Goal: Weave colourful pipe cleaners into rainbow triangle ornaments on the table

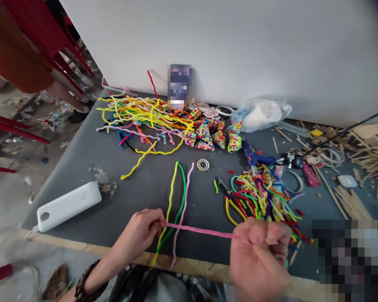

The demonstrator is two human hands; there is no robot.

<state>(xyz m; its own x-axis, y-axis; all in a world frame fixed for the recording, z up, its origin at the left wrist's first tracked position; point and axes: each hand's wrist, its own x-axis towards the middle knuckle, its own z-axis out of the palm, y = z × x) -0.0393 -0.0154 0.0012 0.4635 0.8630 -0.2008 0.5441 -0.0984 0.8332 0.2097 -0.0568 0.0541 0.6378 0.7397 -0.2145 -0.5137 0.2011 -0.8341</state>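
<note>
A pink pipe cleaner (201,230) is stretched level between my two hands above the near edge of the grey table (82,159). My left hand (138,237) pinches its left end and my right hand (260,256) is closed around its right end. Under it on the table lie a yellow pipe cleaner (171,193), a green one (183,188) and a pale pink one (185,193), running away from me side by side.
A big heap of coloured pipe cleaners (138,115) lies at the back left, a smaller heap (264,195) at the right by black pliers (223,188). Also here: a white power bank (67,205), beaded shapes (214,132), a blue glue gun (255,157), wooden sticks (365,167).
</note>
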